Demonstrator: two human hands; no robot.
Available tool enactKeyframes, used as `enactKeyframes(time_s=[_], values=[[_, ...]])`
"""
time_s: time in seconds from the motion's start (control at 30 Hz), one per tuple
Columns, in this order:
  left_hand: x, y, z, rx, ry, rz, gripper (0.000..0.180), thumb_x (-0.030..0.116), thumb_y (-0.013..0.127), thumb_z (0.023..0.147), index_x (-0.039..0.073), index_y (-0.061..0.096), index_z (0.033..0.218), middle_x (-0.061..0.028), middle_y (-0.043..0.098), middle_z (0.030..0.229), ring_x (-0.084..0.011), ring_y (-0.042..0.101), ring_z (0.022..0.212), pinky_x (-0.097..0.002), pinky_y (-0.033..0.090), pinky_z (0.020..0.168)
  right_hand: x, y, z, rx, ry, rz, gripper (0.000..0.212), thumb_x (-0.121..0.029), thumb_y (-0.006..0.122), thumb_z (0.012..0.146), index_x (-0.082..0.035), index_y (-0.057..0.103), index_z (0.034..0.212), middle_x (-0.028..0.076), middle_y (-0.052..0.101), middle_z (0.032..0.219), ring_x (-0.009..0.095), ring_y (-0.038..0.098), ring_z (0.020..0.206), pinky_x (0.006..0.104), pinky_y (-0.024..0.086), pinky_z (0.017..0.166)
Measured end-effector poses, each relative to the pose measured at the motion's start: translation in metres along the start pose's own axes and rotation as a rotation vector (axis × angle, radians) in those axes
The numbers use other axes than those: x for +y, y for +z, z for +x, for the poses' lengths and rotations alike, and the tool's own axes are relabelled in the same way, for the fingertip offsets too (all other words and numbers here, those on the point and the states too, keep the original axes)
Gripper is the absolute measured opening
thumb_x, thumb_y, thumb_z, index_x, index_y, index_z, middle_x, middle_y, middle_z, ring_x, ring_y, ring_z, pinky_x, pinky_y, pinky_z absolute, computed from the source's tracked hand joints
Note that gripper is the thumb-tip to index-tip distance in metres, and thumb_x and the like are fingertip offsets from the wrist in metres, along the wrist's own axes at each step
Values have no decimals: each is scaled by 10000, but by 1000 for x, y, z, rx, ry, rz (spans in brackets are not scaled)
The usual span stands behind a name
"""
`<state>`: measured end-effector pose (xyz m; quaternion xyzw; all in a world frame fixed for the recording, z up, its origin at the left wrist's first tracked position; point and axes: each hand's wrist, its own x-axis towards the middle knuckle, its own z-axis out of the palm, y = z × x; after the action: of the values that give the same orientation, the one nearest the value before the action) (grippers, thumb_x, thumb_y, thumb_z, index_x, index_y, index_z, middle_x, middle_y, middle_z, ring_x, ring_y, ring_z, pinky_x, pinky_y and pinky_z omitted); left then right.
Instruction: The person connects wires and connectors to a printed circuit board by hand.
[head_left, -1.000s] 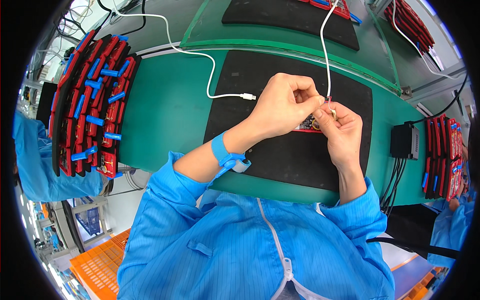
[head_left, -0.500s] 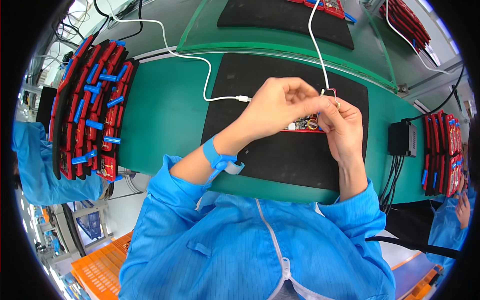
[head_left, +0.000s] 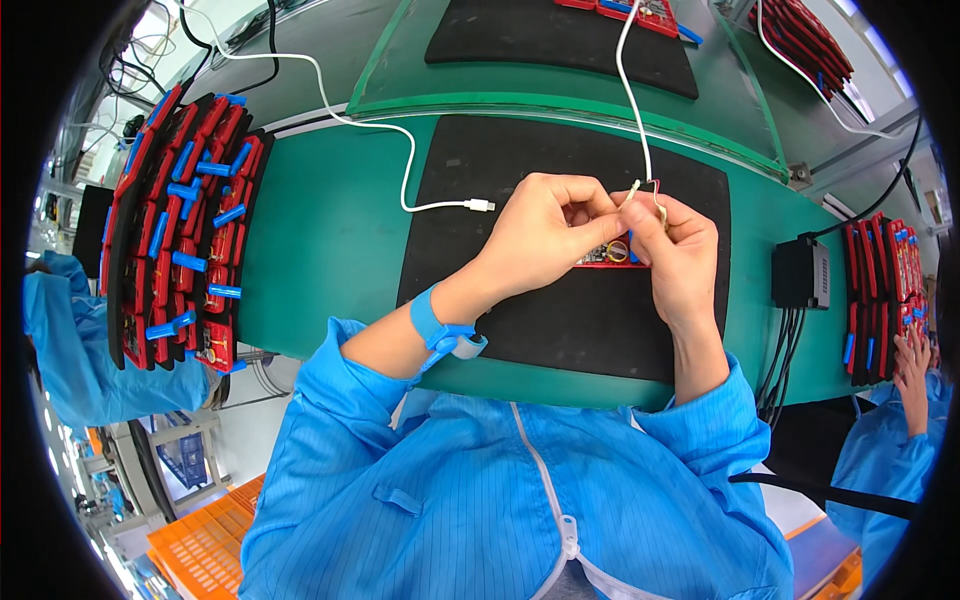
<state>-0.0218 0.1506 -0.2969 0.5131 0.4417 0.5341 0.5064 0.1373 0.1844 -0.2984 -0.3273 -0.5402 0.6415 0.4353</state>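
My left hand (head_left: 548,232) is closed in a pinch, its fingertips at a small pale connector (head_left: 630,192) on the end of a white cable (head_left: 637,110) hanging from above. My right hand (head_left: 684,262) is pinched shut beside it on the cable's thin leads (head_left: 658,197), one of them reddish. The fingertips of both hands nearly touch, hiding the exact grip. Beneath them a red-edged circuit board (head_left: 597,258), with a yellow ring-shaped part, lies on a black mat (head_left: 560,325). My hands cover most of the board.
A second white cable ends in a metal-tipped plug (head_left: 480,205) at the mat's left. Stacked red boards with blue cylinders (head_left: 190,240) stand left; more red boards (head_left: 885,300) stand right, with a co-worker's hand (head_left: 912,375) at them. A black box (head_left: 800,272) with cables sits on the green table (head_left: 310,230).
The view has shifted slightly. My left fingers have closed in around the pale connector, while my right hand keeps its pinch. At the right, the co-worker's hand has risen to the red boards.
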Motion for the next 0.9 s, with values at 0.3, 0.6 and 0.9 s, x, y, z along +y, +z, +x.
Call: enactKeyframes(time_s=[0.3,0.6,0.9], values=[[-2,6,-1,28,330,497,120,9,662,771,7,572,692,-35,517,615,-132,454,619,-278,382,556,4,1,-1,41,-61,13,162,-77,640,890,52,678,981,66,686,827,81,618,739,215,504,664],[24,-22,4,-75,-88,328,134,88,748,777,-18,689,836,-63,685,791,-95,643,739,-232,507,673,1,-1,-1,30,-25,-84,212,-141,599,929,44,679,995,61,687,847,71,612,750,202,487,659],[16,-19,3,87,-86,138,158,36,701,816,-42,636,937,-101,686,835,-119,657,741,-235,540,682,10,-7,2,-37,-231,-407,294,-155,514,970,31,599,1181,59,661,822,84,553,653,255,440,607]])
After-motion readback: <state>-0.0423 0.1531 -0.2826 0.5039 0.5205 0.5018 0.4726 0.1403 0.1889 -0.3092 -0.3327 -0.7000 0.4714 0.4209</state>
